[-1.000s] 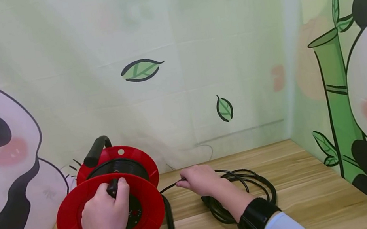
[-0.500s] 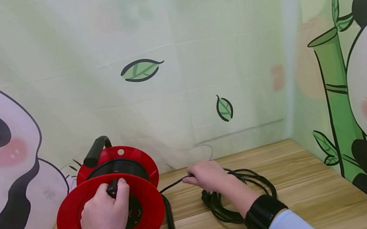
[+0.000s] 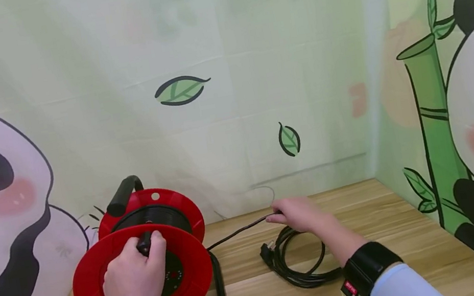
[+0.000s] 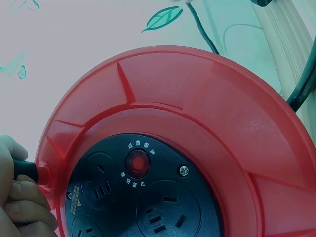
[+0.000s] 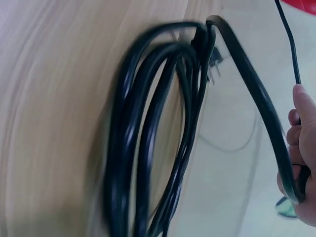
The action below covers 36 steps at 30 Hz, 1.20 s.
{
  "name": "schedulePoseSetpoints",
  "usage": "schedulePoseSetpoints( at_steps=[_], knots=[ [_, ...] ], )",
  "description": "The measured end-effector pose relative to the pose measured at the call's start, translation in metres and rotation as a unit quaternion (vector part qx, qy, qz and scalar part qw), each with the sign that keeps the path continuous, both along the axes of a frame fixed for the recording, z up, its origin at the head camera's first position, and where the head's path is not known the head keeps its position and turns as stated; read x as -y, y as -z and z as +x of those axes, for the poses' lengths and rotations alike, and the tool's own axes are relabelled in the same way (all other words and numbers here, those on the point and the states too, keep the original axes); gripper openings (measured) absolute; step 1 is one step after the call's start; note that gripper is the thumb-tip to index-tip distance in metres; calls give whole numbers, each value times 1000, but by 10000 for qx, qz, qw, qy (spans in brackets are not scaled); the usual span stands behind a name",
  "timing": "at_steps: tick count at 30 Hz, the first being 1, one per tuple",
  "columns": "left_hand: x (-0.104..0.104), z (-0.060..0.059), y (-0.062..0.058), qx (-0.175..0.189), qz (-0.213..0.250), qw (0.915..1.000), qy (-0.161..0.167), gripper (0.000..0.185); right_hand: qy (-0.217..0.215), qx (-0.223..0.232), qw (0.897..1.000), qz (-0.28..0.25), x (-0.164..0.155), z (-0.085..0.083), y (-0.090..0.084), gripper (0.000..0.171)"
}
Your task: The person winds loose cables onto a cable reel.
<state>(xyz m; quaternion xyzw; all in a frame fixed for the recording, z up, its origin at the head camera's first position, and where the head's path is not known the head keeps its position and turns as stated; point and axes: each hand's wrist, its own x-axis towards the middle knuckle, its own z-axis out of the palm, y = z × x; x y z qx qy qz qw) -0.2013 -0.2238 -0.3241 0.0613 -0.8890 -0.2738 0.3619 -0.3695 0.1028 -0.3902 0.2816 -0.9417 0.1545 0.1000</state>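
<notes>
A red cable reel [image 3: 140,272] [image 4: 187,143] in a black tube frame stands at the table's left. Its black socket panel [image 4: 143,197] has a red button. My left hand [image 3: 135,283] grips the reel's small black crank knob [image 3: 144,244] [image 4: 24,170]. My right hand [image 3: 301,214] [image 5: 301,153] pinches the black cable [image 3: 240,230] [image 5: 256,94], which runs taut from the reel to my fingers. Under that hand lies a loose coil of the same cable [image 3: 297,262] [image 5: 148,133], with its plug [image 3: 267,254] at the coil's left.
The wooden table [image 3: 411,249] is bounded by a panda-printed backdrop [image 3: 217,84] behind and at the right. The reel's black carry handle [image 3: 123,194] sticks up at its back. A black wrist strap [image 3: 368,272] is on my right forearm.
My right hand has slid rightward and away from the reel along the cable, which now stretches longer and tauter. The loose coil looks smaller. My left hand stays on the knob.
</notes>
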Motion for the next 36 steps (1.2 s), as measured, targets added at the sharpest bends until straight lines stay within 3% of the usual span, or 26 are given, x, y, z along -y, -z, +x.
schedulePoseSetpoints(
  at_steps=[6,13,29,36],
  knots=[
    [2,1,-1,50,26,10000,19,41,330,262,9985,-358,-22,-4,4,35],
    [2,1,-2,38,32,10000,-29,41,748,251,9966,-226,-30,-5,3,36],
    [-2,0,0,111,47,9999,12,44,744,-5,9970,-212,-28,0,3,37],
    [-13,-3,6,416,-265,9987,157,54,507,106,9986,-130,-15,6,-2,33]
  ],
)
